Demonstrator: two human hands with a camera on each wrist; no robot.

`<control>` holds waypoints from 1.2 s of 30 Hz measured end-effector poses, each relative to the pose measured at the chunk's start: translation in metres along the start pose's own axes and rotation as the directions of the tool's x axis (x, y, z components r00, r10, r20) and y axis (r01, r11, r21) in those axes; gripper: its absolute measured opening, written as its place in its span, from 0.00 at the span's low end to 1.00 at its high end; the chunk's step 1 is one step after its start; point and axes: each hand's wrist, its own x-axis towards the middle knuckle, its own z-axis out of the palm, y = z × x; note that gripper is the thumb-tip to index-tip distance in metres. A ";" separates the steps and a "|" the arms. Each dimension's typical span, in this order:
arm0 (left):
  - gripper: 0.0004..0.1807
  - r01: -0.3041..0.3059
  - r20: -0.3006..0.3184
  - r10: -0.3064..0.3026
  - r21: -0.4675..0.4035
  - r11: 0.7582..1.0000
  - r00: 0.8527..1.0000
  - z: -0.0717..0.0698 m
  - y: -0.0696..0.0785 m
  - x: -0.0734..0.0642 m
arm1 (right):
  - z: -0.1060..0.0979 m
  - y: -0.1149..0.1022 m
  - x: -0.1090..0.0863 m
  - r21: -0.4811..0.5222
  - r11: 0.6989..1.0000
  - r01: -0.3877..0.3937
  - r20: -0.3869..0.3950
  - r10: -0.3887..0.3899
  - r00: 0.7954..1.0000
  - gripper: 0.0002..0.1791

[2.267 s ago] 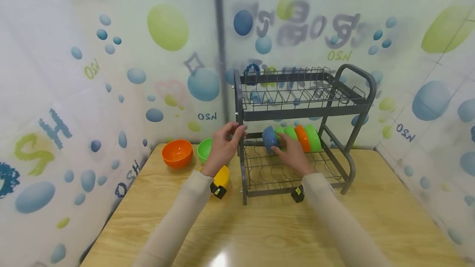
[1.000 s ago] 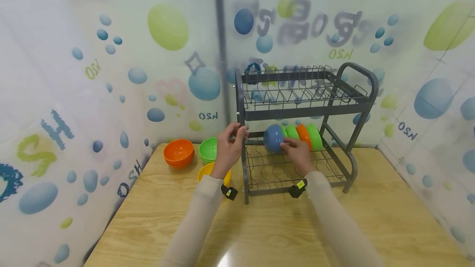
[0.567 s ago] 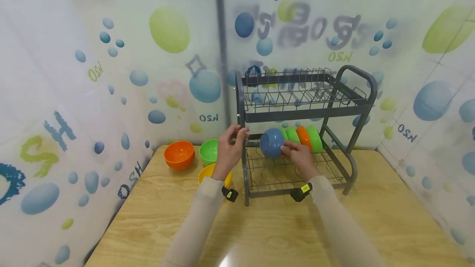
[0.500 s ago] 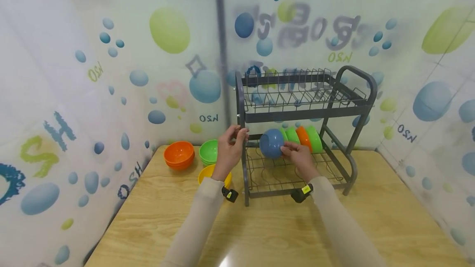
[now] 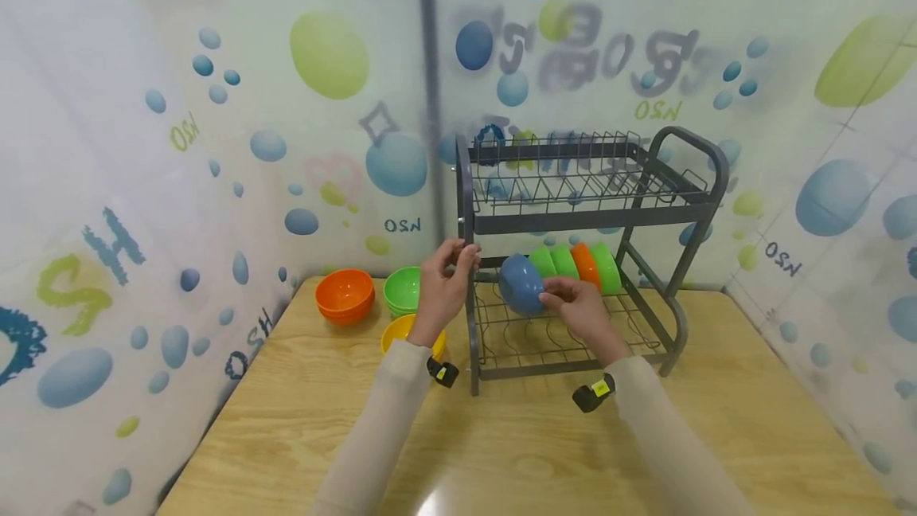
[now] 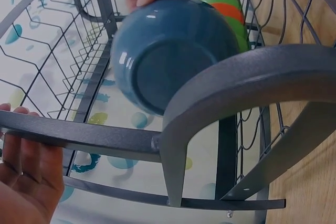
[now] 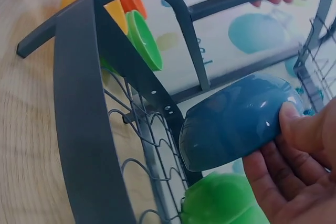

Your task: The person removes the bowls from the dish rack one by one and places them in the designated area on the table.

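My right hand (image 5: 582, 315) pinches the rim side of a blue bowl (image 5: 519, 287) between thumb and fingers, inside the lower tier of a dark grey two-tier dish rack (image 5: 591, 221). Tilted on its side, the bowl turns its round base toward the left wrist camera, just left of a row of green bowls (image 5: 563, 263) with an orange bowl (image 5: 585, 264) among them. In the right wrist view, the thumb (image 7: 302, 127) lies on the bowl's outside. My left hand (image 5: 446, 287) holds the rack's left side bar, its fingers (image 6: 39, 163) curled round it.
Left of the rack, stacked orange bowls (image 5: 344, 297), green bowls (image 5: 403, 291) and a yellow bowl (image 5: 398, 331) stand on the wooden table (image 5: 286, 420). Patterned sheeting (image 5: 215, 142) closes off the back and sides. The rack's upper wire tier (image 5: 573, 181) hangs over the right hand.
From the left end of the row, the blue bowl has come a little forward and down in my right hand, and has turned and tilted. My left hand stays at the rack.
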 end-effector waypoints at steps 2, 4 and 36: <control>0.13 -0.005 0.000 0.005 0.000 1.000 1.000 0.000 0.000 0.000 | -0.001 -0.004 -0.005 -0.045 0.998 0.048 -0.001 -0.049 0.999 0.11; 0.14 0.002 0.005 -0.001 -0.003 1.000 1.000 0.000 0.000 0.001 | -0.002 -0.007 -0.011 -0.081 0.992 0.100 0.000 -0.100 0.995 0.09; 0.26 -0.310 0.282 0.226 0.305 0.900 0.933 -0.038 0.032 -0.054 | -0.025 -0.030 -0.065 -0.394 0.522 0.756 0.114 -0.789 0.604 0.21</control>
